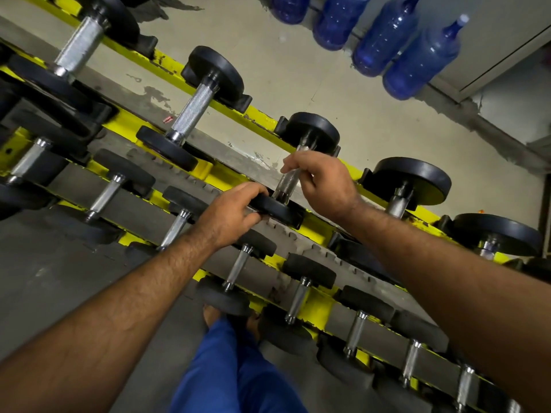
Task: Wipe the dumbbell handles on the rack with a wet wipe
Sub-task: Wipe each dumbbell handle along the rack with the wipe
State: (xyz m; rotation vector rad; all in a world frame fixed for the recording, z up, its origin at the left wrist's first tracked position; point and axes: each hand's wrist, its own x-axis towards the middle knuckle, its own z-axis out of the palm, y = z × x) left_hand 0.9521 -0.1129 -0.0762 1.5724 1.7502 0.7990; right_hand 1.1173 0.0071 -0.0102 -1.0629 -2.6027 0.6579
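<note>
Dumbbell handles line a yellow rack [262, 116] that runs in two tiers across the room, the upper tier holding larger weights with black round heads, the lower tier a row of smaller ones [238, 265]. Behind the rack the floor [268, 70] is pale grey concrete with patchy, worn marks, and dark rubber matting [59, 263] lies under the near side. Four blue plastic bottles [384, 34] lie side by side on the concrete near a light-coloured wall or cabinet base. Blue trousers [226, 368] and bare feet show below, close to the lower tier. The dumbbell being worked on [310, 135] sits on the upper tier between its neighbours. The left hand [235, 213] rests on its near head [278, 211], fingers [253, 189] curled over the rim and gripping it. The right hand [322, 183] is on the knurled handle [287, 181], its fingers [293, 160] closed round the upper part of the bar, while the lower part shows bare and shiny just beside the thumb. I cannot tell whether a wipe is under that hand; nothing of it shows past the fingers.
</note>
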